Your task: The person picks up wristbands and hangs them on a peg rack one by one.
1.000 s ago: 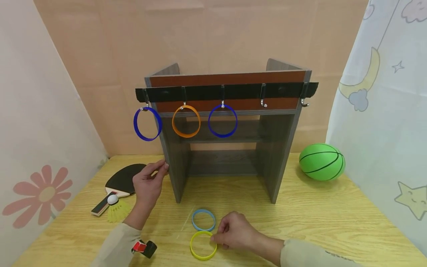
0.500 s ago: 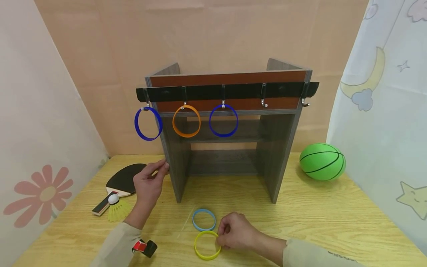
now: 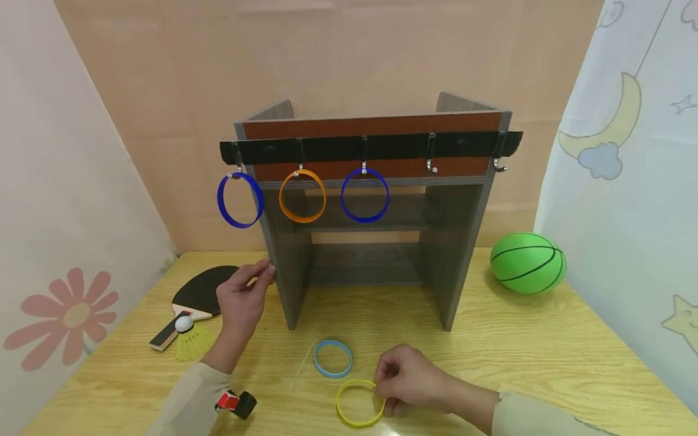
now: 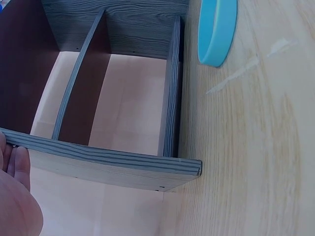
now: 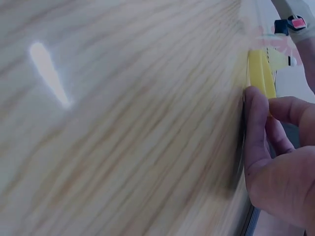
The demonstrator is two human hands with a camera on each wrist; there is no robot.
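My right hand (image 3: 411, 378) pinches the right side of a yellow ring (image 3: 339, 407) between thumb and fingers, low over the table front. The right wrist view has the yellow ring (image 5: 261, 73) edge-on in the fingertips; whether it still touches the wood I cannot tell. My left hand (image 3: 242, 300) holds the front edge of the grey shelf's left side panel (image 3: 280, 284); part of its fingers is hidden in the left wrist view. A light blue ring (image 3: 316, 366) lies flat on the table, left of and behind the yellow one.
A black strip (image 3: 332, 149) with several hooks crosses the shelf top. Blue (image 3: 220, 203), orange (image 3: 282, 206) and blue (image 3: 343, 209) rings hang on its left hooks; two right hooks (image 3: 431, 165) are bare. A paddle (image 3: 199, 293), shuttlecock (image 3: 193, 342) and green ball (image 3: 528, 263) flank the shelf.
My right hand has moved to the right, drawing the yellow ring along, away from the light blue ring. My left hand stays at the side panel.
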